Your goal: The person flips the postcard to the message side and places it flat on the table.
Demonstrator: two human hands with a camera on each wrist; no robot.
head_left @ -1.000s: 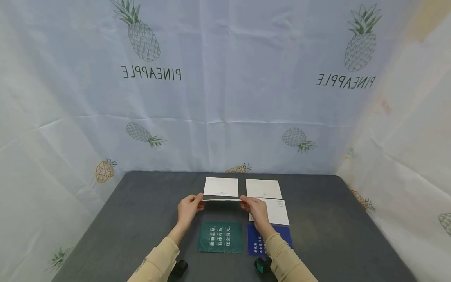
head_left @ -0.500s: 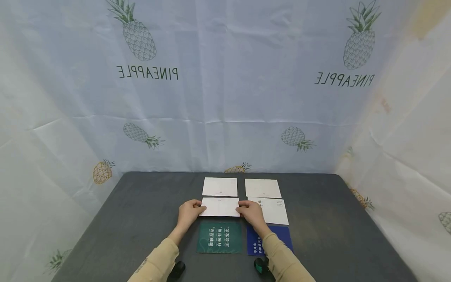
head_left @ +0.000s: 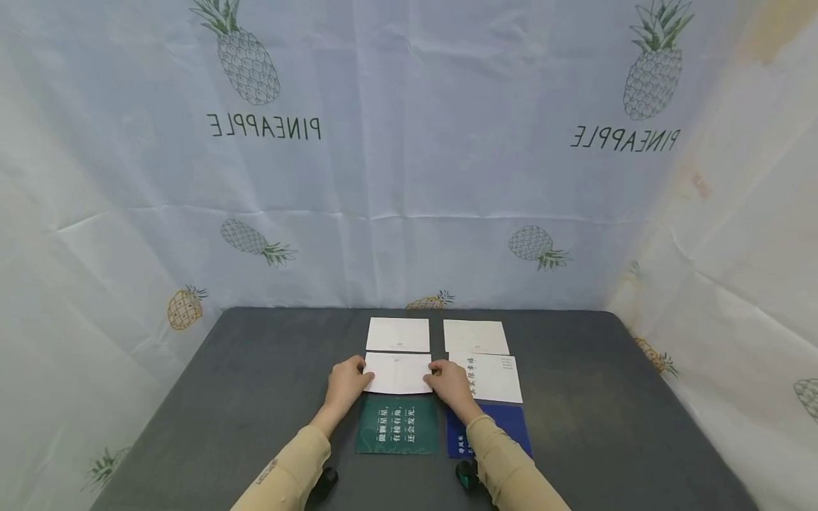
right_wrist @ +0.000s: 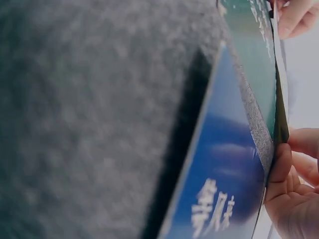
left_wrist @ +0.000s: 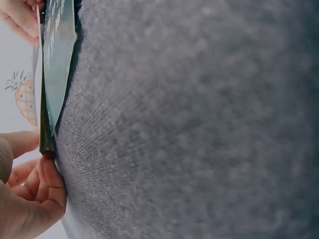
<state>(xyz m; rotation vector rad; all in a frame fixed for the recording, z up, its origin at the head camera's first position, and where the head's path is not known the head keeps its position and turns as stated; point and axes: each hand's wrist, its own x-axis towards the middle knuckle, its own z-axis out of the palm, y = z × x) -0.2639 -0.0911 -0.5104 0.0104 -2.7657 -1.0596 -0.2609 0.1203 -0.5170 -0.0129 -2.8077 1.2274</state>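
Between both hands lies a white postcard (head_left: 397,373), tilted with its near edge raised close over the far edge of a green postcard (head_left: 397,429) with white lettering. My left hand (head_left: 346,387) pinches its left edge between thumb and fingers. At the right edge my right hand (head_left: 450,384) pinches it the same way. Its dark olive underside shows in the left wrist view, above the fingers of the left hand (left_wrist: 30,199). The right wrist view has the right hand (right_wrist: 294,191) at the card's corner, beside a blue postcard (right_wrist: 227,144).
Two white cards (head_left: 398,335) lie in the far row. Right of the held card is another white card (head_left: 498,380) with dark writing, partly behind the right hand. The dark table (head_left: 268,348) extends to both sides, with a pineapple-print curtain (head_left: 409,163) behind it.
The held postcard was nearly edge-on, then came down and tipped flatter, showing its white face. Both hands have lowered with it, then edged slightly forward toward the far white card.
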